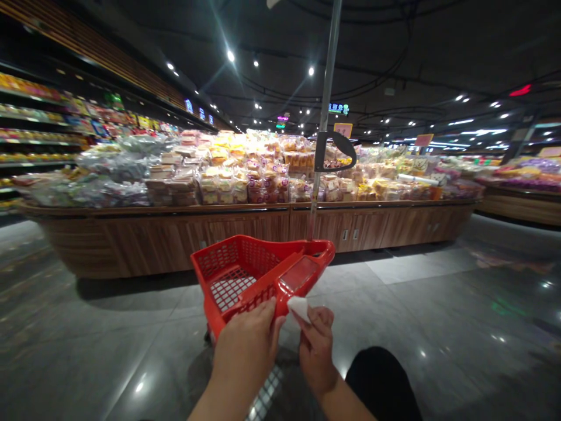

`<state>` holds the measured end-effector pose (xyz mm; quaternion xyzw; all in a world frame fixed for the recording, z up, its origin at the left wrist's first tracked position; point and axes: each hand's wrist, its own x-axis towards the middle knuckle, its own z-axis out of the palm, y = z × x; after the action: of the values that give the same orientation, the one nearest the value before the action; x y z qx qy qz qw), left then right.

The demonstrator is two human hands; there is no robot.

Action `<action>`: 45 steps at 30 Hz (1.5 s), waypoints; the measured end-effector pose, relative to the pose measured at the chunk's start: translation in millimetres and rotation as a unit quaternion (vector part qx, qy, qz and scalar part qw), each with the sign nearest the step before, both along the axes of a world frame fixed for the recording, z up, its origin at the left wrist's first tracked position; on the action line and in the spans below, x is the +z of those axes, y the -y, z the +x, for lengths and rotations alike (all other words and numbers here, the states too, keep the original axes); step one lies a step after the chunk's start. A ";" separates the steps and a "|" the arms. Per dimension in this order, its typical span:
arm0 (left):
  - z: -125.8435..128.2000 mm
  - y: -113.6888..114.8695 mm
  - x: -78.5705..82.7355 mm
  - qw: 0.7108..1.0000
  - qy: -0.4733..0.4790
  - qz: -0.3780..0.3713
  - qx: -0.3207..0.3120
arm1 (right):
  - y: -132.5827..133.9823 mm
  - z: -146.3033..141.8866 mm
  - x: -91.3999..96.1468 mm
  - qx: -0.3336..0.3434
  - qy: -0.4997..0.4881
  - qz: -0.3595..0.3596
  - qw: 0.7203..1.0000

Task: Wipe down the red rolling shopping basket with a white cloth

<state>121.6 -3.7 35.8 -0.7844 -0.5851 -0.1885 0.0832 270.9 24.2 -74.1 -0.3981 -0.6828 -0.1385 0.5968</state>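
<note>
Your left hand seems clenched on the rim of a red plastic mesh shopping basket, light and stiff, best held there; your right hand pinches a soft, flimsy white paper tissue just beside it, above a grey stone floor.
</note>
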 end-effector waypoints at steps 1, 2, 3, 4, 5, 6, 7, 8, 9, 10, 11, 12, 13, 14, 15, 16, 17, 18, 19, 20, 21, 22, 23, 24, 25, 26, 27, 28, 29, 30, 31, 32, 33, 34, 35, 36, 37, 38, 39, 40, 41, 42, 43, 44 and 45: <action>-0.2 -0.4 0.4 1.000 0.002 -0.001 0.001 | -1.1 1.9 -2.1 -0.009 -0.009 0.009 1.000; -0.2 -0.7 0.7 1.000 0.004 -0.002 0.001 | -2.8 4.4 -3.6 -0.021 -0.020 0.019 0.999; -0.2 -1.0 1.0 1.000 0.006 -0.005 0.002 | -4.3 6.4 -4.5 -0.033 -0.029 0.026 0.999; -0.2 -1.1 1.3 1.000 0.009 -0.009 0.001 | -5.0 7.3 -5.1 -0.041 -0.035 0.028 0.998; -0.2 -1.2 1.7 1.000 0.011 -0.012 0.001 | -4.6 6.6 -5.6 -0.043 -0.035 0.027 0.998; -0.2 -1.1 2.0 1.000 0.014 -0.014 0.000 | -3.0 4.5 -6.2 -0.040 -0.028 0.021 0.999; -0.3 -0.9 2.4 1.000 0.016 -0.015 -0.001 | -0.4 1.3 -7.0 -0.033 -0.016 0.014 0.999; -0.5 -0.7 2.8 1.000 0.018 -0.016 -0.002 | 2.6 -2.2 -8.1 -0.027 -0.003 0.007 1.000; -0.8 -0.4 3.3 1.000 0.019 -0.016 -0.003 | 5.5 -5.2 -9.6 -0.022 0.007 0.000 1.000; -1.2 -0.2 3.7 1.000 0.019 -0.017 -0.003 | 7.8 -7.1 -11.3 -0.021 0.013 -0.006 1.000; -1.6 0.0 4.2 1.000 0.020 -0.017 -0.002 | 9.3 -7.4 -12.9 -0.023 0.013 -0.013 1.000; -2.1 0.0 4.5 1.000 0.022 -0.018 -0.002 | 9.7 -5.9 -13.9 -0.029 0.009 -0.019 0.999; -2.6 -0.2 4.7 1.000 0.024 -0.019 -0.001 | 9.1 -3.0 -14.1 -0.036 0.000 -0.024 0.999; -3.1 -0.5 4.7 0.999 0.027 -0.019 -0.002 | 7.5 0.9 -13.1 -0.042 -0.010 -0.026 0.999; -3.6 -0.8 4.7 0.999 0.030 -0.019 -0.003 | 5.2 5.1 -10.8 -0.047 -0.024 -0.024 0.998; -4.1 -1.0 4.7 0.999 0.033 -0.018 -0.004 | 2.3 8.9 -7.3 -0.049 -0.041 -0.021 0.998; -4.5 -1.3 4.8 0.999 0.035 -0.017 -0.004 | -0.7 11.8 -3.0 -0.047 -0.060 -0.019 0.997; -5.0 -1.4 4.9 0.999 0.036 -0.017 -0.004 | -3.7 13.3 1.4 -0.040 -0.076 -0.019 0.996; -5.4 -1.4 5.2 0.999 0.036 -0.018 -0.003 | -6.2 13.4 5.3 -0.028 -0.087 -0.022 0.996; -5.8 -1.4 5.5 0.999 0.036 -0.019 -0.002 | -8.0 12.0 8.0 -0.013 -0.092 -0.028 0.995; -6.3 -1.5 6.0 0.999 0.035 -0.020 -0.001 | -8.7 9.5 9.0 0.004 -0.092 -0.034 0.995; -6.8 -1.6 6.4 0.999 0.035 -0.020 -0.002 | -8.2 6.3 8.2 0.023 -0.088 -0.039 0.995; -7.4 -1.7 6.7 0.999 0.035 -0.020 -0.003 | -6.5 3.0 5.8 0.041 -0.084 -0.045 0.995; -8.1 -2.0 6.8 0.999 0.035 -0.019 -0.004 | -3.7 -0.1 2.4 0.059 -0.080 -0.053 0.994; -8.7 -2.3 6.7 0.999 0.037 -0.017 -0.005 | -0.4 -2.3 -1.3 0.074 -0.078 -0.060 0.992; -9.5 -2.7 6.5 0.999 0.038 -0.016 -0.006 | 2.7 -3.3 -4.4 0.085 -0.077 -0.065 0.991; -10.3 -3.1 6.1 0.999 0.038 -0.014 -0.006 | 4.9 -2.9 -6.3 0.088 -0.080 -0.066 0.991; -11.1 -3.6 5.6 0.999 0.037 -0.013 -0.004 | 5.4 -1.0 -6.5 0.082 -0.086 -0.063 0.991; -11.9 -4.1 5.1 0.999 0.036 -0.012 -0.003 | 3.6 2.2 -4.8 0.068 -0.096 -0.057 0.991; -12.7 -4.5 4.6 0.999 0.036 -0.011 -0.002 | -0.6 6.8 -1.4 0.051 -0.109 -0.049 0.992; -13.6 -5.0 4.1 0.999 0.036 -0.010 -0.003 | -7.2 12.2 3.4 0.035 -0.121 -0.042 0.991; -14.4 -5.3 3.8 0.999 0.036 -0.008 -0.005 | -15.6 18.3 9.0 0.023 -0.133 -0.039 0.990; -15.2 -5.6 3.5 0.999 0.035 -0.007 -0.008 | -25.0 24.5 14.9 0.018 -0.141 -0.038 0.989; -16.0 -5.8 3.4 0.999 0.035 -0.006 -0.011 | -34.3 30.3 20.4 0.017 -0.146 -0.040 0.988; -16.6 -5.9 3.2 0.999 0.035 -0.007 -0.014 | -42.4 35.1 25.1 0.012 -0.152 -0.042 0.987; -17.1 -6.0 3.1 0.999 0.036 -0.007 -0.016 | -48.6 38.5 28.7 0.006 -0.158 -0.046 0.986; -17.6 -6.2 2.9 0.999 0.039 -0.008 -0.017 | -52.4 40.1 31.0 -0.001 -0.163 -0.050 0.985; -17.9 -6.4 2.7 0.999 0.042 -0.007 -0.017 | -53.4 39.9 32.0 -0.009 -0.166 -0.052 0.985; -18.2 -6.7 2.4 0.999 0.044 -0.007 -0.017 | -52.2 38.0 31.7 -0.012 -0.167 -0.053 0.984; -18.4 -7.0 2.1 0.999 0.045 -0.006 -0.015 | -49.4 35.0 30.4 -0.010 -0.166 -0.055 0.985; -18.7 -7.3 1.8 0.999 0.045 -0.005 -0.015 | -45.7 31.4 28.5 -0.003 -0.162 -0.057 0.985; -18.9 -7.6 1.5 0.999 0.045 -0.004 -0.015 | -42.1 28.0 26.3 0.006 -0.159 -0.058 0.986; -19.2 -7.9 1.4 0.999 0.045 -0.003 -0.017 | -39.2 25.2 24.2 0.016 -0.157 -0.060 0.986; -19.5 -8.0 1.3 0.999 0.047 -0.003 -0.018 | -37.4 23.4 22.4 0.021 -0.160 -0.061 0.985; -19.8 -8.0 1.2 0.999 0.048 -0.004 -0.020 | -36.7 22.4 21.0 0.021 -0.169 -0.062 0.983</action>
<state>101.8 4.3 37.0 -0.7862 -0.5735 -0.2253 0.0481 293.3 60.9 -53.0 -0.4376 -0.5874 -0.0145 0.6807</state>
